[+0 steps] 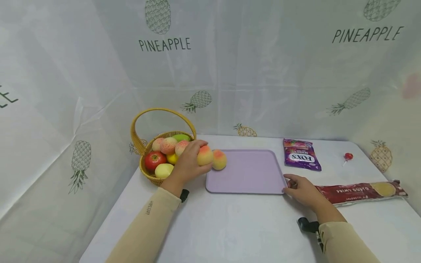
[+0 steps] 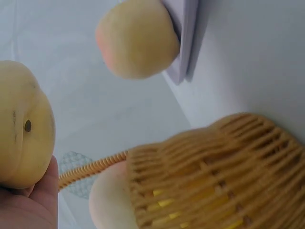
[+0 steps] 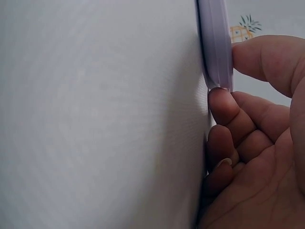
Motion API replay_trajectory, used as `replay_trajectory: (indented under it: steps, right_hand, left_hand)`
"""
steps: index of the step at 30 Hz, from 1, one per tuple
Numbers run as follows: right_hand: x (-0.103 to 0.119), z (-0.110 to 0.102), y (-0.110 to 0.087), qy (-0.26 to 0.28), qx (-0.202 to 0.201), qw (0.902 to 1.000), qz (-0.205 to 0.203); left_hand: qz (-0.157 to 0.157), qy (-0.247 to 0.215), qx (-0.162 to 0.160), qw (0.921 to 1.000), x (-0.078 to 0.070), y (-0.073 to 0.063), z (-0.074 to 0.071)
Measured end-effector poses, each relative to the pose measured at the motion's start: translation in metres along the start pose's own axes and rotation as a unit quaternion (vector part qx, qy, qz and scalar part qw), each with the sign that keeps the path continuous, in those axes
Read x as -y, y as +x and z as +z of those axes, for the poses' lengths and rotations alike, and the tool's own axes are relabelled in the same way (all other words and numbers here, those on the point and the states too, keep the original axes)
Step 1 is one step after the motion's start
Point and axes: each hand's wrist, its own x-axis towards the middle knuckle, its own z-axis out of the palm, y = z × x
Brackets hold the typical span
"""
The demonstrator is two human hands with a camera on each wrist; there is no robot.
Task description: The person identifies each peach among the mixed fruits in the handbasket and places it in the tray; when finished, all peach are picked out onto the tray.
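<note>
Two containers on the bench: a wicker basket by the left edge towards the back, and a lilac tray midway along the back edge. Inside the basket, three pinkish peaches, a red apple, a pale yellow fruit, a brighter yellow fruit and a green fruit (only partly showing at the back). On the tray, one lone peach near the back-left corner.

In the curled grip of the left hand, off the bench between basket and tray, a held peach: yellow, flushed orange-pink, with a crease and a dark stem spot in the left wrist view. Pinched between thumb and forefinger of the right hand, the tray's right edge, close to the front-right corner.

Covered by the left hand, part of the basket's right side; cut off by the left wrist view's border, the held peach's far side. Too buried to count, any fruit lower down.
</note>
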Motion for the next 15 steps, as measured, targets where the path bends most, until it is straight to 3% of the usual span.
replay_trajectory:
  steps: [6,15]
  right_hand:
    - [0.000,0.001,-0.002,0.004,0.000,1.0000,0.001]
    - [0.002,0.001,-0.004,0.005,-0.003,1.0000,-0.006]
  left_hand:
    - [-0.017,-0.005,0.020,0.9996,-0.008,0.003,0.008]
    - [0.012,-0.006,0.029,0.9995,-0.019,0.010,0.023]
